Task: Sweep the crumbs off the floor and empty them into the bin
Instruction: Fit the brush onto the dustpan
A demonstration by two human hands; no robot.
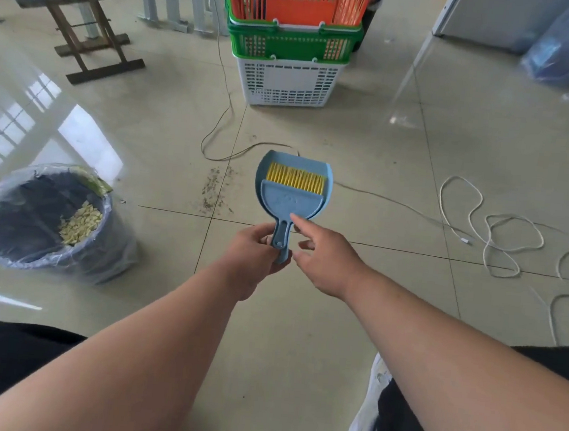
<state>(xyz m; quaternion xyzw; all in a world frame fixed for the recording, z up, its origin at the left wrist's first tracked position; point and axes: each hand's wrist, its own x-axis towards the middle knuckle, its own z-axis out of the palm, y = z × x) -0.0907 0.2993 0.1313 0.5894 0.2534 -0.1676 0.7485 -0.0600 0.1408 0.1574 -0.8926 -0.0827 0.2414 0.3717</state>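
The left hand (256,247) is wrapped around the handle of a blue dustpan (291,188), its fingers closed on it, and holds the pan above the tiled floor (368,147). A blue brush (293,195) with yellow bristles lies nested in the pan, its handle stacked on the pan's handle. The right hand (320,256) is just beside the handle, fingers spread wide and holding nothing; its forefinger points at the brush back, at or very near the surface.

The crumbs (215,188) lie scattered on the floor along a tile joint, just left of the pan as seen from the head. The bin (52,222), lined with a clear bag and holding some pale scraps, stands on the floor well to the left of the hands. Beyond the crumbs stands a stack of baskets (293,40), orange on green on white. A wooden stool (76,18) stands far left, and a white cord (491,233) loops over the floor to the right.
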